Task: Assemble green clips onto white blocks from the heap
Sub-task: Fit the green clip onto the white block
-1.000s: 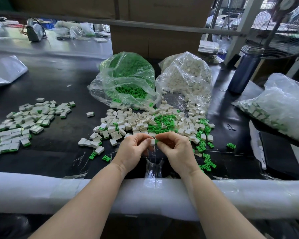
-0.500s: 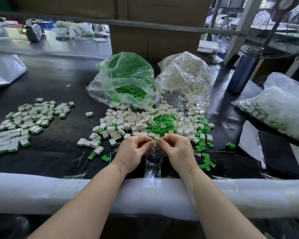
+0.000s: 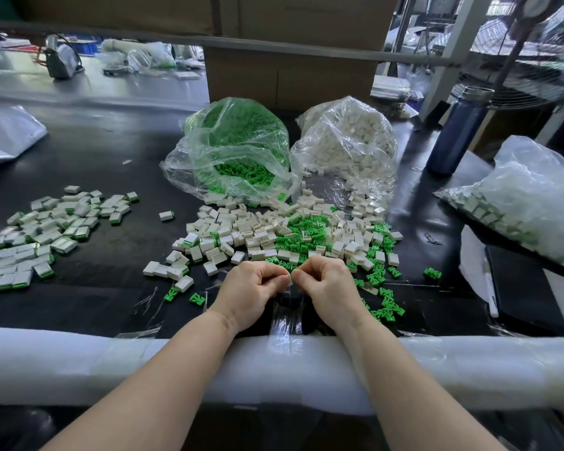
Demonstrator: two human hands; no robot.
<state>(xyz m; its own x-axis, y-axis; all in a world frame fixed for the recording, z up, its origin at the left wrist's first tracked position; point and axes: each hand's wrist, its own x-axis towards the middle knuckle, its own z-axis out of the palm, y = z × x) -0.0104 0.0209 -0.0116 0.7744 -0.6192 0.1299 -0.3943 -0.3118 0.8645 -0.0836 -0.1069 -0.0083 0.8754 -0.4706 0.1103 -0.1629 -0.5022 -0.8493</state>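
Both hands drawn together low in the centre of the frame, left hand (image 3: 253,289) and right hand (image 3: 328,283) with fingers curled and fingertips meeting over a small pale piece (image 3: 289,280), probably a white block; no green visible there now, unlike a second ago, so likely clip pressed home, though too hidden to tell. Mixed heap (image 3: 293,236) just above the hands, finished pieces (image 3: 46,229) at left of the frame, bag of green clips (image 3: 235,148) and bag of white blocks (image 3: 349,141) above centre. Next, presumably, dropping this piece leftward and picking a fresh pair.
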